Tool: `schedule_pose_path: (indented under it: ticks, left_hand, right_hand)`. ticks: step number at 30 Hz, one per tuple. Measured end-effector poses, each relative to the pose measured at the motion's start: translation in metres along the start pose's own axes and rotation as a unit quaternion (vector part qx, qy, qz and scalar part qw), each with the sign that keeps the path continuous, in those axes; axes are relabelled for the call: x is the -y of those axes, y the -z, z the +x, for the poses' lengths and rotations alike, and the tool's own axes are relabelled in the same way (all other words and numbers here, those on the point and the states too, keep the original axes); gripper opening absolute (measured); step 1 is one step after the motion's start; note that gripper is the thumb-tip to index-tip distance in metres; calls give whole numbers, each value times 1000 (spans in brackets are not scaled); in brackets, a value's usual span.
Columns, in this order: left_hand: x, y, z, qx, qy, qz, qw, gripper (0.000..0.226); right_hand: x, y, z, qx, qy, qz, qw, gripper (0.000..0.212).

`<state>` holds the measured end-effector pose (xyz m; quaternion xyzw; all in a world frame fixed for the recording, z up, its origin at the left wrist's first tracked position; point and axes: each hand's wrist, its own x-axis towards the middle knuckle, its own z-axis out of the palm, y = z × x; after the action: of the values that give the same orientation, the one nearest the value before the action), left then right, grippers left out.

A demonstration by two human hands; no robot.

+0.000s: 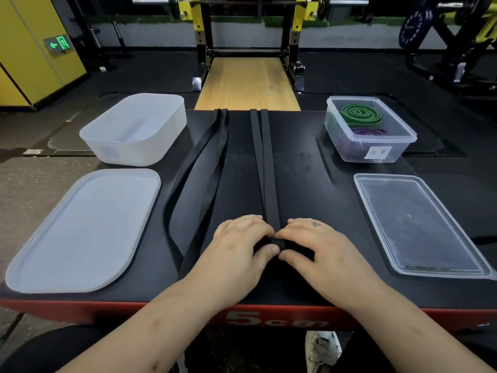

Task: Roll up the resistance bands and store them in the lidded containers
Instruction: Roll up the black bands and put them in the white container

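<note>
A narrow black resistance band [265, 162] lies stretched away from me down the middle of the black platform [309, 184]. Its near end is curled into a small roll that my left hand [242, 246] and my right hand [312, 246] pinch between thumbs and fingertips. A wider black band [199, 173] lies loose to the left of it. At the back left stands an empty white container [134, 130], with its white lid [83, 230] in front. A clear container [368, 130] at the back right holds a rolled green band [359, 114] and a rolled purple band [365, 133]; its clear lid [419, 224] lies nearer.
The platform has a red front edge [107, 310] close to my body. Beyond it are a wooden lifting strip [247, 82], a yellow-and-black rack [199, 28] and weight plates [414, 28] at the right.
</note>
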<state>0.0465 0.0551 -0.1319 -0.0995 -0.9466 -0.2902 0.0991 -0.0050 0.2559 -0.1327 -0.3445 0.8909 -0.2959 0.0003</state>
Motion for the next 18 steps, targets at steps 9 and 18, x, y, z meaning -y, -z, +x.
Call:
schedule_pose_path:
  ticks: [9, 18]
  left_hand:
    - [-1, 1, 5, -1, -25, 38, 999, 37]
    - [5, -6, 10, -10, -24, 34, 999, 36]
  right_hand:
    - [-2, 1, 13, 16, -35, 7, 999, 31]
    - [1, 3, 12, 5, -42, -6, 999, 40]
